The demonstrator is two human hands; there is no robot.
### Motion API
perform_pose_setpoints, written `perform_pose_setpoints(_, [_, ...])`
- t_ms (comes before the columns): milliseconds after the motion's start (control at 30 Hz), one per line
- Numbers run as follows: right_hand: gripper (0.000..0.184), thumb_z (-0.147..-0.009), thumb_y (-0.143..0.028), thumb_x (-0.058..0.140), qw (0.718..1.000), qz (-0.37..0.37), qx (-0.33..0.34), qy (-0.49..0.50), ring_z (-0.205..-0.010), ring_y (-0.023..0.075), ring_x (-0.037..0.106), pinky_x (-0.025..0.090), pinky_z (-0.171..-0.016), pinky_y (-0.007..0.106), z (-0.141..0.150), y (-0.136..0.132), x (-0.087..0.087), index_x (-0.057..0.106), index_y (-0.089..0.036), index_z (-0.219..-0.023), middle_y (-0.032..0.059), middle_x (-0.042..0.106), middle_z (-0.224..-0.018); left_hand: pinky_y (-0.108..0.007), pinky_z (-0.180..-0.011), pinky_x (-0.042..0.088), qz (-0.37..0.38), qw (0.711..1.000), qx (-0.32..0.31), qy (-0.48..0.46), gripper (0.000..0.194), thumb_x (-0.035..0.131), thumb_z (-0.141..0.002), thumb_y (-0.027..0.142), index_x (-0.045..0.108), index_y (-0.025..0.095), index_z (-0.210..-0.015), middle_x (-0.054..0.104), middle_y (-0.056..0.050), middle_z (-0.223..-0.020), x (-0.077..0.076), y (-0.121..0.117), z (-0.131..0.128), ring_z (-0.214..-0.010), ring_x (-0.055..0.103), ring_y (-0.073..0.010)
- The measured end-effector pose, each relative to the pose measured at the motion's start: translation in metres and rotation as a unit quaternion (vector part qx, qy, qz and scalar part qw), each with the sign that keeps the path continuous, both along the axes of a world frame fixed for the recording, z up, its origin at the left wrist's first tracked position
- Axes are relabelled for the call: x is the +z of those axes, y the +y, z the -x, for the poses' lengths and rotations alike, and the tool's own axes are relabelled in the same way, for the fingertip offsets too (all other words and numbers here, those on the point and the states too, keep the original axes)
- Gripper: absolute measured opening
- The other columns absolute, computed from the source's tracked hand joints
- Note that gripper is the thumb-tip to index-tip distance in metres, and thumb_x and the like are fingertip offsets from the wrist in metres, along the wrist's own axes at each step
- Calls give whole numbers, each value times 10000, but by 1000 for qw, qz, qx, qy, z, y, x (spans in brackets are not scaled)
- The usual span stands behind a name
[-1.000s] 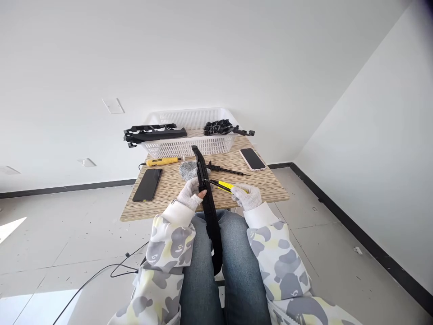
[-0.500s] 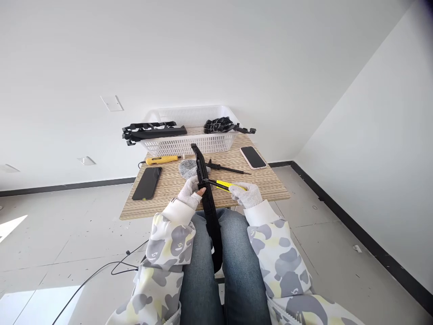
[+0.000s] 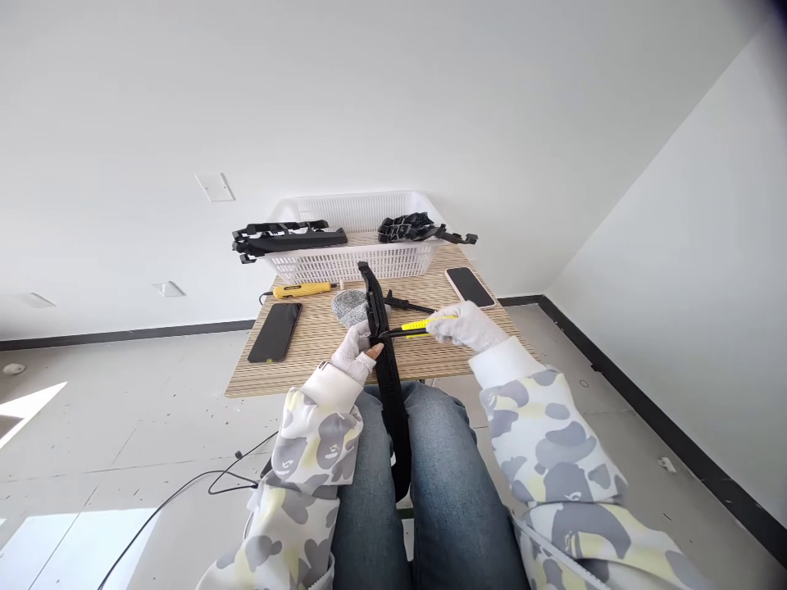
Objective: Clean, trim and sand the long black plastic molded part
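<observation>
A long black plastic part (image 3: 386, 360) slants up from between my knees past the table's front edge. My left hand (image 3: 355, 356), in a pale glove with the thumb tip bare, is closed around its middle from the left side. My right hand (image 3: 466, 326), also gloved, grips a slim yellow-and-black utility knife (image 3: 416, 326) from the right. The tool's dark tip meets the black part just above my left thumb; the exact contact is too small to make out. Behind the part lies a grey speckled cloth pad (image 3: 349, 307).
A white basket (image 3: 350, 266) with black plastic parts sticking out stands at the back of the wooden table (image 3: 320, 352). Around lie a corded yellow tool (image 3: 302, 290), a thin black tool (image 3: 409, 305) and two phones, left (image 3: 275, 332) and right (image 3: 470, 287). A cable (image 3: 184, 500) crosses the floor.
My right hand has turned and lifted slightly to the right, so the yellow-and-black utility knife lies flatter against the part. My left hand keeps its hold. The whole view has shifted slightly.
</observation>
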State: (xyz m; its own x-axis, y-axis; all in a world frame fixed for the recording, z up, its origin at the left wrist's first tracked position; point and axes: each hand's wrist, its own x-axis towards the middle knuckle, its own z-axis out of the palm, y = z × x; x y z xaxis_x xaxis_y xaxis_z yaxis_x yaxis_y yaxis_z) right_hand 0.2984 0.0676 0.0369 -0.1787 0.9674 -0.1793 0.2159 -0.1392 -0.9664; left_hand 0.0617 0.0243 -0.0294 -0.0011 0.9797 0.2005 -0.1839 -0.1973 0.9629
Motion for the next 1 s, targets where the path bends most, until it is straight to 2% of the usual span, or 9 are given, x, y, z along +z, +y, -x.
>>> perform_pose_setpoints(100, [294,-542,-352,852,999,-31,12,-32,-397,79,413,255,-375,205,-4,11,18,789,-113,-702,28,601,-456,-421,-915,612,-1,1000,-6,-4,642,845,-705,588,641,207,-1181,788,-91,-1018,1,-1,0,-932,755,-249])
perform_pose_setpoints(167, [303,-555,-348,853,998,-37,19,-43,-400,78,412,262,-385,211,-4,13,23,799,-106,-727,23,598,-453,-406,-898,614,-1,1000,-14,-11,632,850,-706,577,647,206,-1176,788,-91,-1012,3,-3,-1,-935,754,-246])
perform_pose_setpoints(367, [276,-612,-317,825,998,-37,11,-52,-422,84,413,240,-409,237,-4,7,21,800,-75,-743,27,596,-455,-442,-910,610,1,1000,-25,-17,613,854,-694,589,653,216,-1135,788,-80,-983,8,-6,-2,-900,758,-253])
perform_pose_setpoints(567, [265,-642,-308,797,997,-42,12,-60,-413,77,391,233,-410,242,-3,-4,32,801,-70,-758,19,593,-446,-434,-892,615,12,999,-34,-20,606,856,-704,573,647,207,-1140,791,-86,-993,10,-9,-3,-925,758,-263])
perform_pose_setpoints(700, [355,-586,-390,854,996,-41,20,-77,-424,74,397,245,-408,225,-4,-4,33,806,-88,-767,12,595,-464,-427,-916,604,1,999,-47,-20,596,847,-733,544,628,195,-1163,786,-92,-1071,10,-8,-2,-957,754,-257])
perform_pose_setpoints(833, [434,-567,-450,884,995,-24,21,-97,-423,64,386,251,-406,211,-5,-2,30,813,-100,-814,6,600,-493,-425,-939,596,-2,998,-56,-22,575,833,-764,520,619,189,-1183,790,-93,-1066,9,-8,-1,-980,754,-260])
perform_pose_setpoints(1000, [327,-668,-377,832,993,-14,41,-108,-428,68,392,245,-398,218,-4,-2,32,789,-88,-816,0,568,-481,-411,-922,600,-2,999,-53,-12,594,823,-774,528,611,188,-1213,793,-92,-1055,7,-6,1,-966,758,-253])
